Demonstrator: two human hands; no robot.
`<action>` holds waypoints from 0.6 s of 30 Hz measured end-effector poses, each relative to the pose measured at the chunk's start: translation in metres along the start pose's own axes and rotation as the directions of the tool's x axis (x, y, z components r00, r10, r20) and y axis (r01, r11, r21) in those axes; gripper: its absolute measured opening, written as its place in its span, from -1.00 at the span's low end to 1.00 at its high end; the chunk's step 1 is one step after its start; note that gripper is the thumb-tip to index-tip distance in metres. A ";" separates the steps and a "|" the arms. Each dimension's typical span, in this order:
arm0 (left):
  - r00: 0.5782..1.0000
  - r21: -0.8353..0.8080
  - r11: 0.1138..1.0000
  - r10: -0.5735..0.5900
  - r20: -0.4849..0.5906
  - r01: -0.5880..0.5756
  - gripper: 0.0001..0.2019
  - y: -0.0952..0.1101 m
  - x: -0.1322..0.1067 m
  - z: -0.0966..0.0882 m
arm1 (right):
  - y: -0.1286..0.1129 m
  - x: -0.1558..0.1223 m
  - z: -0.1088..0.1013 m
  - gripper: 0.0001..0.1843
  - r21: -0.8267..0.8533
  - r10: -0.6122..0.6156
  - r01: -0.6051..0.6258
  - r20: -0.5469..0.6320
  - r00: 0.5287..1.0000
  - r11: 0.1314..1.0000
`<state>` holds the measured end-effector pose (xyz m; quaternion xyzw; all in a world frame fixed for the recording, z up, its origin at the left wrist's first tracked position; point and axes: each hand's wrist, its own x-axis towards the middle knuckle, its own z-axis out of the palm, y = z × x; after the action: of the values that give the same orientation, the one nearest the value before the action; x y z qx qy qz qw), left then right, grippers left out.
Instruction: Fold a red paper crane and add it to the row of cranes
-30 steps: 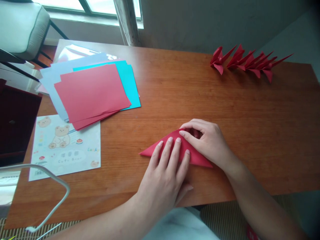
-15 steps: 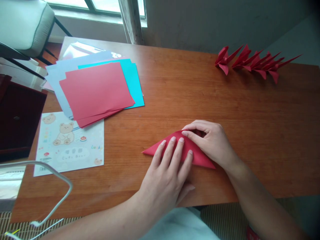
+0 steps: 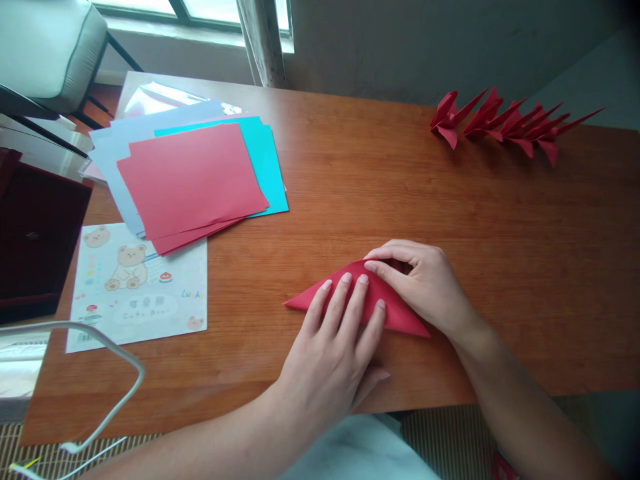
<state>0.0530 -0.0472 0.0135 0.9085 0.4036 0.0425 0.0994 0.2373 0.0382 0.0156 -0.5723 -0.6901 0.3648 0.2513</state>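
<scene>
A folded red sheet of paper (image 3: 400, 313), roughly a flat triangle, lies near the table's front edge with one sharp corner at the left and another at the right. My left hand (image 3: 333, 347) rests on it, fingers stretched out and pressing its middle flat. At the upper edge, my right hand (image 3: 420, 277) pinches the top corner between thumb and forefinger. Part of the paper is hidden under my left fingers.
Several red origami cranes (image 3: 495, 127) stand in a row at the back right. Red sheets (image 3: 195, 180) overlap blue sheets (image 3: 275, 167) at the left, above a bear-printed card (image 3: 135, 293). A white cable (image 3: 135, 367) curves over the wooden table's (image 3: 525, 267) left front.
Both hands and the folded paper keep practically the same position. The whole view has shifted very slightly.
</scene>
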 end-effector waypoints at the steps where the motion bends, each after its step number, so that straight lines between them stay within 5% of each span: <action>1: 1.000 0.001 1.000 0.001 -0.002 -0.001 -0.22 0.000 0.000 0.000 | 0.000 0.000 0.000 -0.90 -0.001 -0.001 0.001 -0.001 1.000 1.000; 18: 1.000 -0.027 1.000 -0.004 0.007 0.005 -0.24 -0.001 0.000 -0.001 | 0.000 0.000 -0.002 -0.88 -0.003 -0.008 0.008 0.020 1.000 1.000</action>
<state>0.0518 -0.0460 0.0140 0.9063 0.4046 0.0445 0.1134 0.2385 0.0383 0.0169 -0.5662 -0.6954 0.3687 0.2448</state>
